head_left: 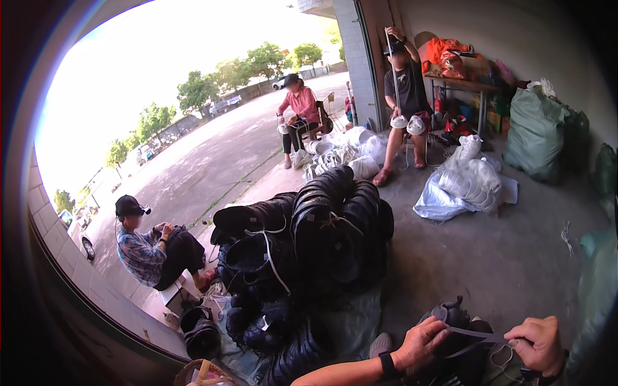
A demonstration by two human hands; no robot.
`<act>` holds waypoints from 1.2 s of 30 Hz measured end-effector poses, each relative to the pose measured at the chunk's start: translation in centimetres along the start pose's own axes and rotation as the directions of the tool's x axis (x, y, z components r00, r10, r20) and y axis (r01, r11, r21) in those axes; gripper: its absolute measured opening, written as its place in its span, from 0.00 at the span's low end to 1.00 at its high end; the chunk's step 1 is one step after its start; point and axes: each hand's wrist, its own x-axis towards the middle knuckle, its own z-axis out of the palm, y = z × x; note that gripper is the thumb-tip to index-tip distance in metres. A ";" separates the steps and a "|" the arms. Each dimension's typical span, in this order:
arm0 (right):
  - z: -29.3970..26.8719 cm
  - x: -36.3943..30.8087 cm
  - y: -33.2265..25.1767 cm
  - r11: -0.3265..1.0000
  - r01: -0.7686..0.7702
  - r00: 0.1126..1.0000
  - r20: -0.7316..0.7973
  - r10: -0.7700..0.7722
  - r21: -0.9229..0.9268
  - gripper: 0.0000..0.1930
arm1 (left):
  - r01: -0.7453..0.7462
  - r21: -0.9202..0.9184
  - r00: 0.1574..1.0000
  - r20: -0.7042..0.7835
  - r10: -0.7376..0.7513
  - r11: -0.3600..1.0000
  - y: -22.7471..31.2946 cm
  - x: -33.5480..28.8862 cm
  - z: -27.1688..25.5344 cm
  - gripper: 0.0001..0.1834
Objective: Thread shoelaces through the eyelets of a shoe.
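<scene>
At the lower right, a thin grey strap (476, 334) is stretched between my hands. My left hand (418, 344) is closed on one end of it, beside a dark rounded piece (450, 314) whose kind I cannot make out. My right hand (539, 346) grips the other end with its fingers curled in. A loop of pale cord (501, 357) hangs below the strap. Ahead of me stands a large pile of nested black cup-shaped pieces (315, 219), some tied with white cord. Black bundles (264, 325) lie at its near side.
Co-workers sit at the left (145, 244), far middle (302, 106) and far right (402, 90). White bundles (347, 151) and a white sack (467, 186) lie on the floor. Green sacks (534, 135) stand by a loaded table (460, 83). A basket (193, 372) is near the lower edge.
</scene>
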 end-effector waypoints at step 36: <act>0.2 -62.9 27.6 -0.294 -0.453 -0.787 -0.222 0.576 0.841 0.11 | 0.041 -0.497 -0.158 -0.860 -0.485 0.867 -16.8 -16.6 -44.3 0.14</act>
